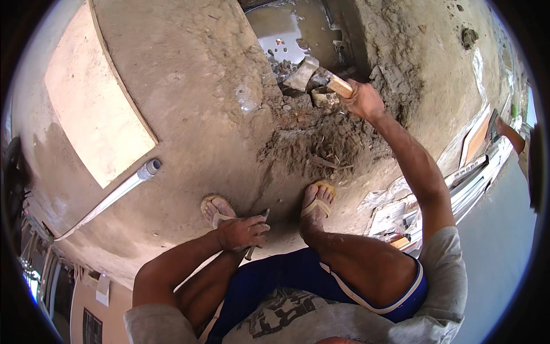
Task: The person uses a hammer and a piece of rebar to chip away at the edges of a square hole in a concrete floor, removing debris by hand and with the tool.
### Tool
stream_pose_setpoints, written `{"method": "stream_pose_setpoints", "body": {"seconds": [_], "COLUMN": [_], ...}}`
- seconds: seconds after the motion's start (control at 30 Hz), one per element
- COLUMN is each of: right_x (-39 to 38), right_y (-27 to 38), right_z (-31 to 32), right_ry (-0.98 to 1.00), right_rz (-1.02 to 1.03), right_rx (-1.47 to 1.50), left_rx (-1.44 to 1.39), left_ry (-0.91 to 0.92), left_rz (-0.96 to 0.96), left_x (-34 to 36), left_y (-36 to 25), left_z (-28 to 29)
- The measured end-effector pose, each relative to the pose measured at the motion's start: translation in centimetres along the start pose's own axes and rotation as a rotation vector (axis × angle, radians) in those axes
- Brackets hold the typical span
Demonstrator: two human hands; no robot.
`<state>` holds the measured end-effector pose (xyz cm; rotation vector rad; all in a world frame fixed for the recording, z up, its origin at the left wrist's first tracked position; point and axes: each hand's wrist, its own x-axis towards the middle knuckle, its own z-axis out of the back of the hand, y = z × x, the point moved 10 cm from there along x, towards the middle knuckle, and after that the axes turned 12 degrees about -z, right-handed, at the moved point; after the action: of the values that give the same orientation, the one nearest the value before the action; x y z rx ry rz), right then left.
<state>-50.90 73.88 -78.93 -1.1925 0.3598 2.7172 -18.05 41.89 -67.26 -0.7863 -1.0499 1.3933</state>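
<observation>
My right hand (363,101) reaches out to the pit's near edge, its fingers wrapped round a short wooden-handled tool (340,87). The tool's far end lies among grey lumps, and I cannot make out its exact shape. Just left of it rests a flat grey chunk (301,74). Close to my left knee, my left hand (243,233) is closed round a thin metal rod (249,253), which sticks out at both sides of the fingers. A heap of wet, dark mud (315,146) lies between my feet and the pit.
Murky water (312,28) stands in the rectangular pit. On the left lie a pale board (94,97) and a grey pipe (123,187). Long strips and plastic sheeting (470,183) run along the right wall. Another person's arm (510,133) shows at far right.
</observation>
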Motion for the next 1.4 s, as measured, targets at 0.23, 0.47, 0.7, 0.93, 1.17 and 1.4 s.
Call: {"method": "stream_pose_setpoints", "body": {"seconds": [0.23, 0.47, 0.7, 0.93, 1.17, 1.4], "right_x": [1.8, 1.1, 2.3, 0.5, -6.6, -5.7], "right_y": [2.5, 0.8, 0.1, -4.6, 1.9, 0.0], "right_z": [0.4, 0.9, -2.6, -3.6, 0.4, -5.7], "right_ry": [-0.009, -0.179, 0.157, 0.514, -0.05, 0.19], "right_rz": [0.323, 0.101, 0.071, -0.127, 0.254, 0.061], "right_rx": [-0.732, -0.035, -0.565, -0.274, 0.188, -0.725], "left_rx": [0.049, 0.091, 0.116, 0.092, 0.111, 0.178], "left_ry": [-0.009, -0.08, -0.095, -0.138, -0.155, -0.149], "left_rz": [-0.018, 0.006, -0.06, -0.027, -0.007, -0.07], "left_x": [0.4, 0.3, 0.4, 0.4, 0.5, 0.8], "left_y": [-0.2, -0.4, -1.0, -0.8, -1.0, -1.5], "left_z": [0.9, 1.1, 1.5, 1.8, 2.0, 2.3]}}
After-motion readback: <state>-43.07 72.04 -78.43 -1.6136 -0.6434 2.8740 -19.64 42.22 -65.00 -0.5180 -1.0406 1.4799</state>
